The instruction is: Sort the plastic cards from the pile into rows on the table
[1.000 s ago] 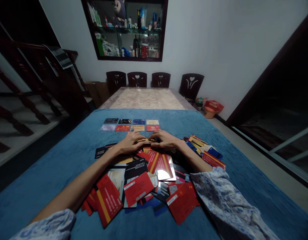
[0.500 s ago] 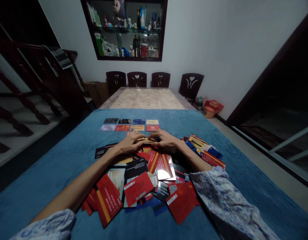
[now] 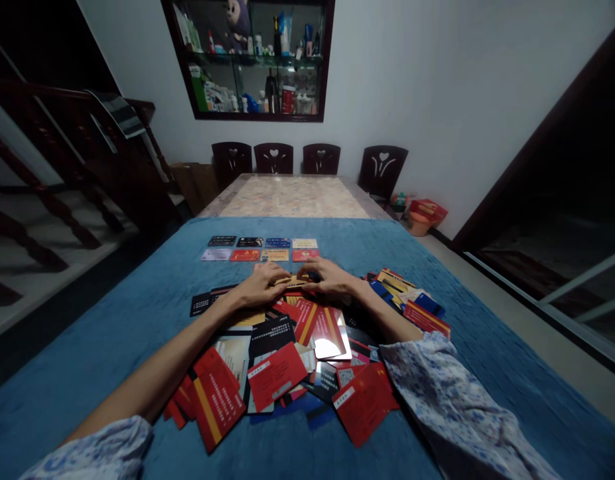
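Almost nothing has moved since the earlier frames: the left hand [image 3: 260, 283] and the right hand [image 3: 332, 279] sit a touch higher in the frame. The gold card [image 3: 293, 282] between them looks slightly more raised at its far edge. Both hands are at centre frame, fingertips closed narrowly on the two ends of that card, just above the far edge of the heap of cards [image 3: 282, 373]. The heap spreads across the lower middle of the picture on the blue cloth [image 3: 112, 333]. So small a shift suggests that the card is being held and handled in place rather than carried anywhere. It remains apart from the two rows of cards [image 3: 260, 249] laid flat just above the hands, and from the smaller heap [image 3: 407, 300] at right of centre. The light is dim, so the card's print cannot be read. Whether it is one card or several pressed together cannot be told, nor whether its near edge touches the heap. The thumbs are hidden under the fingers, and both forearms cover part of the heap. The patterned sleeves [image 3: 452, 400] are cut off at the bottom edge.
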The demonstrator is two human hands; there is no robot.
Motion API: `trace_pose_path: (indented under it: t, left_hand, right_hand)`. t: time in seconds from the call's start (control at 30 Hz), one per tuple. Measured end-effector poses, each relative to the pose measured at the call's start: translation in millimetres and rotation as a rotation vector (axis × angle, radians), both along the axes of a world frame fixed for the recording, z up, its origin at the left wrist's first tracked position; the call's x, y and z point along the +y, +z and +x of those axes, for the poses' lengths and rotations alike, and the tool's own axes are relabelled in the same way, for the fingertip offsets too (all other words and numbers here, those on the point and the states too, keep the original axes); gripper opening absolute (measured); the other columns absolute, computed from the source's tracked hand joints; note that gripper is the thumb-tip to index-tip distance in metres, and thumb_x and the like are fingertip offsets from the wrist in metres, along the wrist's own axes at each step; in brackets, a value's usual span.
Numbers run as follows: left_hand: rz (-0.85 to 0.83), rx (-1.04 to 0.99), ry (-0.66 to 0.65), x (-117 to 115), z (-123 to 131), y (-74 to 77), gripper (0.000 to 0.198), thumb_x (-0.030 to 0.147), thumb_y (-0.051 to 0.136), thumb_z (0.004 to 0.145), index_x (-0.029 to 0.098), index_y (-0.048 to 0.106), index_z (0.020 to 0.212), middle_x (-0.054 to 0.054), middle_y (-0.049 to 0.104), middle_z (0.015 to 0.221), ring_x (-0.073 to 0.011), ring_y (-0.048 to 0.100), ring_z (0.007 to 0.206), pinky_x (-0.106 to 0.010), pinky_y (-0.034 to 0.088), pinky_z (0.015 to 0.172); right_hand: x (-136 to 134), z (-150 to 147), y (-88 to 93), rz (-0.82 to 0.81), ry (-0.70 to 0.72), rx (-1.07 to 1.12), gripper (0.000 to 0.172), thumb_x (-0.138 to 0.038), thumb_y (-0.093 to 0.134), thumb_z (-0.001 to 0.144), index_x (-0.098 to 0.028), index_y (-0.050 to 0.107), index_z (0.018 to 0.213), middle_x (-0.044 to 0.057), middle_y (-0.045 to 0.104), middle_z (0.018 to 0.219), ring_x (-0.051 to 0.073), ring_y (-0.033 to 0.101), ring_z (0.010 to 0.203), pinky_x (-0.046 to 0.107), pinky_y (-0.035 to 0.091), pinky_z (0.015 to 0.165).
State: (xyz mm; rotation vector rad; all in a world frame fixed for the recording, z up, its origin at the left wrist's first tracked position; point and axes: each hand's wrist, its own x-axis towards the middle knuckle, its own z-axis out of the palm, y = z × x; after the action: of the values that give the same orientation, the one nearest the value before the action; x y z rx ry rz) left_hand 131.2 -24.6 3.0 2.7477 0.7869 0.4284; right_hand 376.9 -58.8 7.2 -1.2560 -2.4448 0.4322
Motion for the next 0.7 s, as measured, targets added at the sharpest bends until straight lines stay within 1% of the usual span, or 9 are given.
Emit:
trace_pose_path:
  t: [0.13,0.27,0.47,0.7]
  left_hand:
    - [0.008,0.0,0.005,0.5,0.2,-1.5,0.028,0.038,0.054,0.091,0.02,0.07,0.106,-0.008,0.069,0.111,-0.0255,0.057,0.107,-0.043,0.04,0.098]
    - [-0.004,-0.021,0.011,1.6,0.8,-3.8,0.026,0.037,0.053,0.091,0.018,0.069,0.099,-0.007,0.07,0.104,-0.0228,0.059,0.099,-0.038,0.043,0.092]
    - [-0.003,-0.045,0.016,2.1,2.3,-6.0,0.024,0.036,0.052,0.091,0.018,0.067,0.095,-0.006,0.07,0.098,-0.0209,0.06,0.093,-0.034,0.045,0.087]
    - [-0.031,-0.08,0.013,4.3,1.5,-5.3,0.022,0.029,0.048,0.091,0.018,0.068,0.092,-0.005,0.071,0.092,-0.0186,0.061,0.086,-0.031,0.047,0.081]
  right_hand:
    - [-1.3,-0.7,0.7,-0.011,0.0,0.024,0.028,-0.036,0.07,0.083,-0.019,0.072,0.105,0.008,0.067,0.108,0.023,0.059,0.101,0.032,0.043,0.085]
    - [-2.8,-2.2,1.8,0.003,-0.004,0.008,0.03,-0.038,0.071,0.081,-0.019,0.072,0.105,0.009,0.068,0.108,0.024,0.059,0.102,0.033,0.043,0.085]
    - [-1.2,-2.4,-1.4,0.032,0.005,-0.027,0.031,-0.031,0.068,0.08,-0.019,0.071,0.108,0.009,0.068,0.109,0.023,0.059,0.101,0.031,0.043,0.083]
    - [0.3,-1.4,-2.1,-0.001,0.038,0.015,0.024,-0.028,0.065,0.081,-0.018,0.073,0.101,0.007,0.072,0.103,0.022,0.062,0.095,0.03,0.043,0.081]
